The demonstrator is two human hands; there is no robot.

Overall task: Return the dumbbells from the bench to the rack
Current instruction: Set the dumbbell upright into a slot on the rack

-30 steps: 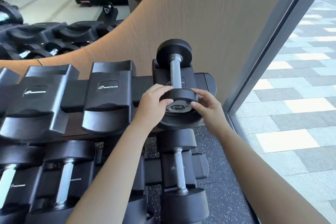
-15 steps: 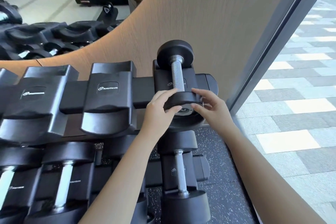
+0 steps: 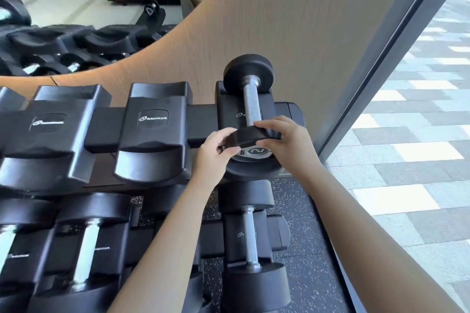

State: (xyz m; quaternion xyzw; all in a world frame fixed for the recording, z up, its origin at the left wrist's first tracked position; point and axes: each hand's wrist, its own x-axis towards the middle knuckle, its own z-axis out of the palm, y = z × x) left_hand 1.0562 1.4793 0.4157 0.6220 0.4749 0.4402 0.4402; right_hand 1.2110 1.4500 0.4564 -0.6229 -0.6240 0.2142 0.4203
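Note:
A small black dumbbell (image 3: 251, 107) with a knurled steel handle lies in the rightmost cradle on the top tier of the black rack (image 3: 152, 119). Its far head rests against the wooden wall side, and its near head sits in the cradle's front cup. My left hand (image 3: 216, 154) grips the near head from the left, with the thumb under its face. My right hand (image 3: 284, 140) grips the same head from the right, fingers curled over its rim. The near head's end face with its logo shows between my hands.
Two empty Nautilus cradles (image 3: 40, 124) stand to the left on the top tier. The lower tier holds several dumbbells (image 3: 250, 241). A curved wooden wall (image 3: 279, 20) rises behind, a window frame (image 3: 381, 58) stands at the right, and a mirror (image 3: 63, 7) shows treadmills.
Both hands have slid slightly up and back with the dumbbell's near head, closing more tightly round its rim. The dumbbell stays in the cradle.

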